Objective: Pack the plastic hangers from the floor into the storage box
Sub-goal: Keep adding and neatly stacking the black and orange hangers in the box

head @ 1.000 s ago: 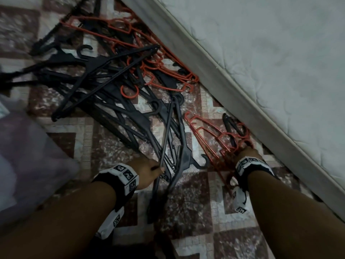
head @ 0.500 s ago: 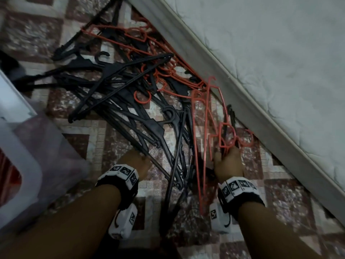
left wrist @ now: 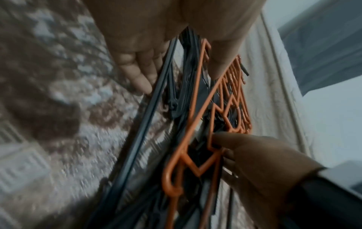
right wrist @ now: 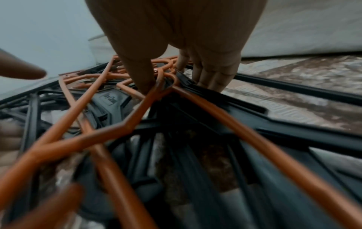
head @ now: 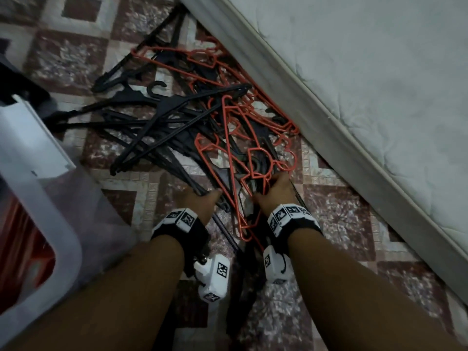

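Observation:
A tangle of black hangers [head: 162,115] and orange hangers [head: 192,62] lies on the patterned floor beside a mattress. My left hand [head: 210,196] grips a bundle of black hangers [left wrist: 156,99] between fingers and thumb. Close beside it, my right hand [head: 268,188] pinches a few orange hangers [head: 233,158] near their hooks, held over the black ones. In the right wrist view the right hand [right wrist: 178,86] has its thumb and fingers closed on the orange hangers [right wrist: 109,130]. The storage box [head: 38,198], translucent with a white rim, stands at the left.
The mattress edge [head: 316,102] runs diagonally along the right side, close to the pile. Something red [head: 20,249] shows inside the box. Bare patterned floor [head: 342,214] lies between my right arm and the mattress.
My right hand has lifted the orange hangers off the floor by the mattress and brought them left onto the black bundle. Both hands now sit close together; the box has come further into view.

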